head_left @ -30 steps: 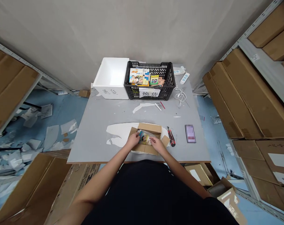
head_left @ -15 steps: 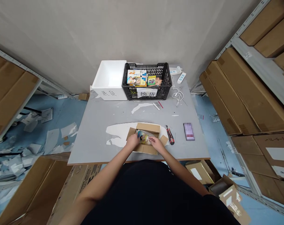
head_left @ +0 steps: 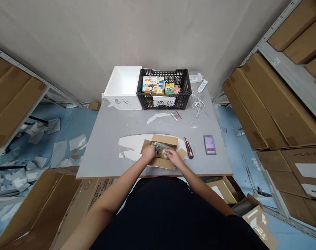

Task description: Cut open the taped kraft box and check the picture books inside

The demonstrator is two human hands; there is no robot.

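A small cardboard box (head_left: 165,164) stands on the table with its flaps folded out. Inside it is a colourful printed pack (head_left: 161,152) in clear plastic, perhaps a book. My left hand (head_left: 148,153) is closed on the pack's left end, its fingertips hidden inside the box. At the other end, my right hand (head_left: 174,157) pinches the clear plastic between thumb and fingers. Close to the box's right side lies a red and black utility knife (head_left: 189,148).
Behind the box stand a white foam bin (head_left: 123,102) and a black crate (head_left: 164,100) with several books. A phone (head_left: 209,144) lies to the right, a white cable (head_left: 198,106) farther back. Cardboard boxes (head_left: 267,104) fill the right-hand shelf. Paper scraps (head_left: 19,180) litter the floor at left.
Between my hands, the printed pack now sits lower and shows less of its picture, with more clear plastic visible above it. Both hands keep their grip.
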